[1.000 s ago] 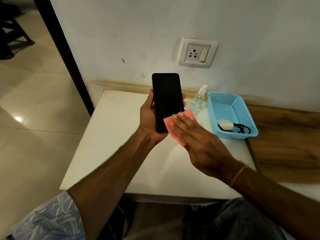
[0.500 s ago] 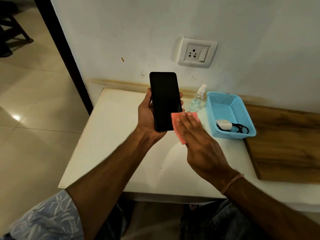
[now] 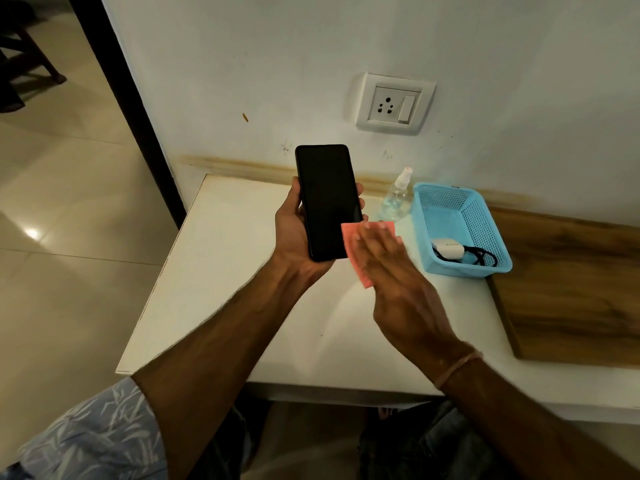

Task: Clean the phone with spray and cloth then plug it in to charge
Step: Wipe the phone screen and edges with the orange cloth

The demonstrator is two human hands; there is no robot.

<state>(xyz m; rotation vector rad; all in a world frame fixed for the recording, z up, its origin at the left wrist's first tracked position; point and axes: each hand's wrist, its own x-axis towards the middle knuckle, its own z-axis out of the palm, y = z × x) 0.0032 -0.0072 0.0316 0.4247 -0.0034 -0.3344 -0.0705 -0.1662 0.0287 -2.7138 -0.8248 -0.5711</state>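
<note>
- The fingers (image 3: 361, 203) of the left hand (image 3: 298, 237) are curled round the right edge of the phone (image 3: 327, 202), with the thumb on its left edge. The grip is firm and closed.
- The phone stands upright at the centre of the frame, above the desk (image 3: 225, 271), with its dark screen facing the camera.
- The fingers (image 3: 377, 244) of the right hand (image 3: 398, 289) are straight and close together, and are laid flat on the pink cloth (image 3: 349, 237).
- The cloth lies under those fingers at the lower right corner of the phone and overlaps its edge (whether the thumb pinches the cloth from behind cannot be told).
- The spray bottle (image 3: 394, 199) stands upright on the desk, right of the phone and just beside the left wall of the blue basket (image 3: 481, 220).
- The basket sits right of centre. It holds a white charger (image 3: 448, 249) and a black cable (image 3: 485, 258).
- The wall socket (image 3: 394, 103) is mounted in the upper centre of the frame, above and to the right of the phone.
- A wooden board (image 3: 571, 289) lies at the right edge of the frame, just beside the basket.
- A thin band (image 3: 457, 367) circles the right wrist.
- The tiled floor (image 3: 52, 237) fills the left of the frame.
</note>
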